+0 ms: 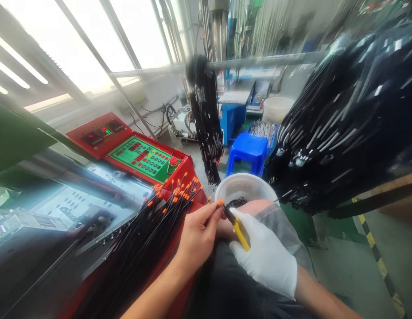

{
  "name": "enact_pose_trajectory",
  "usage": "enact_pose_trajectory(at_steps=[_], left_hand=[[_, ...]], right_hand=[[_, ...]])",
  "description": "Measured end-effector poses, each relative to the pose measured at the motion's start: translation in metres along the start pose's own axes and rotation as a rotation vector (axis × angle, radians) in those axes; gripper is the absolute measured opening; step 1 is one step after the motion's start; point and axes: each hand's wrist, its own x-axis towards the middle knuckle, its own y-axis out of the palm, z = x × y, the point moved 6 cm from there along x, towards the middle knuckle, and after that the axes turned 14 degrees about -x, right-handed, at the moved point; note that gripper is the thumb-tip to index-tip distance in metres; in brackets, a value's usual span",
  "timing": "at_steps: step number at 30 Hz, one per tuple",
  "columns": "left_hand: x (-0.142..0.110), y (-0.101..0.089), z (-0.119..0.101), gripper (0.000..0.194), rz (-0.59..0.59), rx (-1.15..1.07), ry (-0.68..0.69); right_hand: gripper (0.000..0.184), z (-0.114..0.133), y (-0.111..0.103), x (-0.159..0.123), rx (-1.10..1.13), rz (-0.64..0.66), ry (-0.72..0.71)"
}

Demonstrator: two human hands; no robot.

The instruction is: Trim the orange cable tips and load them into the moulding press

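My bare left hand (201, 232) pinches a black cable near its orange tip (220, 203). Wrapped in a white glove, my right hand (264, 248) grips pliers with yellow handles (239, 232). The dark jaws of the pliers are right beside the orange tip; whether they touch it I cannot tell. A bundle of black cables with orange ends (159, 221) lies on the red machine, left of my left hand. Just beyond both hands is a white bucket (222, 188) with small black pieces (237, 202) inside.
The red machine's green control panel (139, 155) has a red button (173, 161). Black cables (206, 119) hang from a rail ahead, and a large cable mass (352, 115) hangs at right. A blue stool (247, 150) stands behind the bucket. Yellow-black tape (375, 248) marks the floor.
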Motion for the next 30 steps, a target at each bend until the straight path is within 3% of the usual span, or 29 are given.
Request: enact_pose_trajectory(at_steps=[10, 18, 24, 30], left_hand=[[-0.002, 0.002, 0.014, 0.025, 0.039, -0.074, -0.107], [0.001, 0.002, 0.015, 0.028, 0.074, -0.100, -0.134], [0.001, 0.006, 0.013, 0.027, 0.078, -0.116, -0.098], [0.000, 0.006, 0.013, 0.026, 0.068, -0.109, -0.109]], right_hand=[[0.062, -0.002, -0.001, 0.002, -0.039, -0.002, 0.024], [0.048, 0.010, -0.001, 0.001, 0.287, 0.068, 0.074], [0.034, 0.004, 0.003, 0.002, 0.275, 0.061, 0.115], [0.053, -0.012, 0.004, -0.001, 0.116, -0.046, 0.119]])
